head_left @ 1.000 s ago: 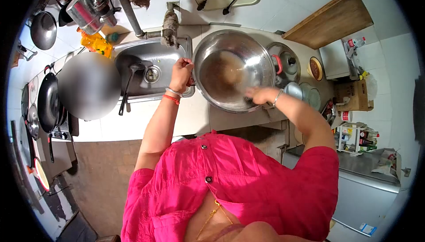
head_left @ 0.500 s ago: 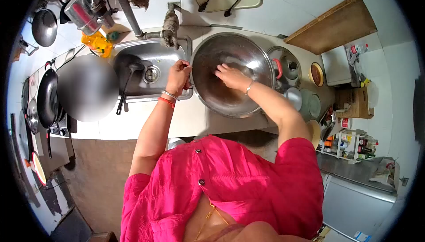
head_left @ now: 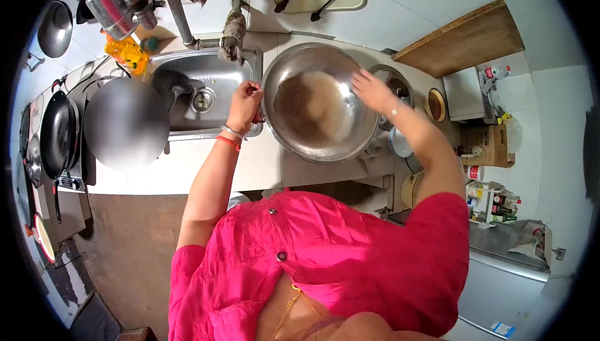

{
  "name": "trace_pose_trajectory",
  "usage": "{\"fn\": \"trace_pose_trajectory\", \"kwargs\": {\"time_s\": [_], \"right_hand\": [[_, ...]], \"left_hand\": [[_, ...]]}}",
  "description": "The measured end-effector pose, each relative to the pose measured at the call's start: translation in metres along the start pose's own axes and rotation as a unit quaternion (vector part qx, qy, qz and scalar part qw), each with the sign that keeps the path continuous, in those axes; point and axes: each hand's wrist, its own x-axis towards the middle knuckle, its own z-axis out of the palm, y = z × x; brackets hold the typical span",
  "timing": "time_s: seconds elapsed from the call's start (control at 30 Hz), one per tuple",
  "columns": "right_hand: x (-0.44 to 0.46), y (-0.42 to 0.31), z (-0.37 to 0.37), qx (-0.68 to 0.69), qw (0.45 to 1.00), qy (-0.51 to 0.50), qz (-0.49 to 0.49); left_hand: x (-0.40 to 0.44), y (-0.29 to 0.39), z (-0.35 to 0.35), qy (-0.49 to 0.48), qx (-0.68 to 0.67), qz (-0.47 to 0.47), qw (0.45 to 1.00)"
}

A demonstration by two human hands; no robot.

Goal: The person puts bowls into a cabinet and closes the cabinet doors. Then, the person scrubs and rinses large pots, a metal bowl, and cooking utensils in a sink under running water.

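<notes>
A large metal wok [head_left: 312, 135] stands on the counter right of the sink. Its inside is wet-looking, with brown and pale patches at the bottom; whether water lies there is hard to tell. My left hand [head_left: 245, 105] is closed around the red handle at the wok's left rim. Over the wok's right rim is my right hand [head_left: 374, 93], slightly blurred, its fingers stretched out and nothing visible in them. The wok's right handle is hidden from sight.
Left of the wok is a steel sink [head_left: 200, 133] with a ladle [head_left: 181, 89] in it, under a cloth-wrapped faucet [head_left: 234, 36]. A lidded pot [head_left: 397, 82] stands behind my right wrist. Black pans [head_left: 56, 130] are at far left, and a yellow bottle [head_left: 128, 55] is behind the sink.
My right hand has moved from inside the wok out to its right rim. My left hand stays on the left handle. The wok's right handle has gone out of sight.
</notes>
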Motion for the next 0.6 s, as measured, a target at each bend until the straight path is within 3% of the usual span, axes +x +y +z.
{"fn": "trace_pose_trajectory", "kwargs": {"time_s": [0.07,0.13,0.23,0.27,0.3,0.33,0.37,0.43,0.47,0.5,0.57,0.6], "right_hand": [[-0.036,-0.036,-0.008,0.148,0.988,-0.031,0.032],[-0.051,-0.075,-0.057,0.256,0.952,-0.148,0.077],[-0.037,-0.126,-0.11,0.484,0.854,-0.153,0.115],[-0.024,-0.142,-0.12,0.554,0.816,-0.109,0.124],[-0.001,-0.157,-0.122,0.555,0.815,-0.139,0.095],[0.014,-0.162,-0.151,0.634,0.76,0.029,0.141],[0.036,-0.173,-0.156,0.688,0.697,0.086,0.184],[0.079,-0.173,-0.161,0.775,0.59,0.105,0.2],[0.112,-0.18,-0.129,0.784,0.571,0.12,0.209],[0.127,-0.177,-0.117,0.83,0.502,0.142,0.198],[0.15,-0.164,-0.106,0.906,0.355,0.171,0.155],[0.16,-0.161,-0.106,0.936,0.277,0.176,0.13]], "left_hand": [[0.001,-0.001,0.003,0.018,-0.017,-0.011,1.0],[-0.003,0.0,0.004,0.035,-0.034,-0.027,0.998],[0.0,-0.004,-0.002,0.011,-0.031,-0.042,0.999],[0.016,-0.032,-0.01,0.036,0.073,0.043,0.996],[0.039,-0.071,-0.016,0.06,0.173,0.13,0.974],[0.039,-0.068,-0.016,0.068,0.255,0.125,0.956],[0.039,-0.063,-0.015,0.075,0.335,0.12,0.932],[0.06,-0.097,-0.018,0.113,0.43,0.242,0.863],[0.067,-0.108,-0.02,0.135,0.474,0.296,0.818],[0.051,-0.084,-0.013,0.111,0.336,0.193,0.915],[0.066,-0.112,-0.025,0.046,0.547,0.378,0.745],[0.1,-0.154,-0.02,0.097,0.552,0.344,0.753]]}}
